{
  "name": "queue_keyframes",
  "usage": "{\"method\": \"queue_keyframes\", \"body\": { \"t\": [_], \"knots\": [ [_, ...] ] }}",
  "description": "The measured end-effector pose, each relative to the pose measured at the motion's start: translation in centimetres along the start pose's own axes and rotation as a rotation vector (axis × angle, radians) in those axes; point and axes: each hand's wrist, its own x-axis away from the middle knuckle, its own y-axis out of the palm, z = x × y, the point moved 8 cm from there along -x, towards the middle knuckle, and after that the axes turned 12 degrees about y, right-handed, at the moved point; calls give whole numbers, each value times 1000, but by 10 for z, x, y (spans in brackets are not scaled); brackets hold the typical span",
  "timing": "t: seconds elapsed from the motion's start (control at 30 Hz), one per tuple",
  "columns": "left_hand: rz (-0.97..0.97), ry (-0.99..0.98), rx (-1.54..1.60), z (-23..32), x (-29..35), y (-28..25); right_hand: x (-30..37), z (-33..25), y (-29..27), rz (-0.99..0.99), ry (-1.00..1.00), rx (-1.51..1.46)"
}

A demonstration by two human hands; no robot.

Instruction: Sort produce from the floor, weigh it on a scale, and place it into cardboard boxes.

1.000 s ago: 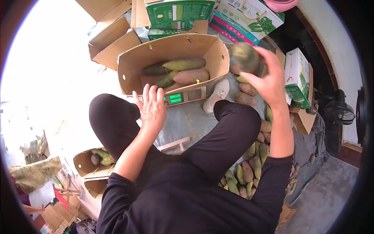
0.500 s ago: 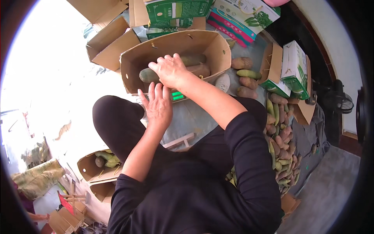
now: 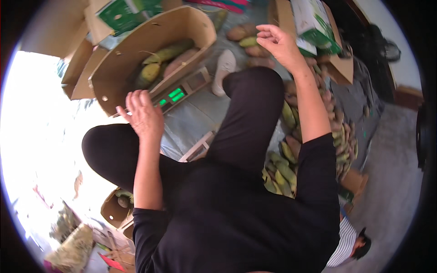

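Observation:
An open cardboard box (image 3: 150,45) stands on a digital scale (image 3: 184,91) with a green lit display. Inside it lie long root vegetables that look like radishes: a yellowish-green radish (image 3: 150,72), a dark green radish (image 3: 175,49) and a reddish one (image 3: 181,63). My left hand (image 3: 146,116) is open at the box's near left edge, fingers spread; whether it touches the box I cannot tell. My right hand (image 3: 283,48) hovers over the floor right of the box, thumb and fingers apart, nothing in it. Several reddish radishes (image 3: 241,32) and a green radish (image 3: 248,42) lie beside it.
A large pile of green and reddish radishes (image 3: 341,136) spreads along my right. Green-and-white cartons (image 3: 314,22) stand beyond it near a black fan (image 3: 387,49). A smaller box (image 3: 114,209) sits at lower left. Another person in a striped top (image 3: 343,243) is at lower right.
My right hand has left the radishes in the box and moved right, over those on the floor. My left hand has shifted left along the box's near edge. The whole view has turned.

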Motion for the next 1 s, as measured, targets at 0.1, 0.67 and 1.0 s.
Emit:
{"method": "queue_keyframes", "body": {
  "t": [0.1,0.67,1.0],
  "knots": [
    [21,2,-31,3,-3,2,49,109,-27,92,214,21],
    [-13,43,-176,3,3,8,419,377,173,-402,955,428],
    [15,66,-227,-1,5,8,436,364,74,-298,1208,922]
  ]
}}
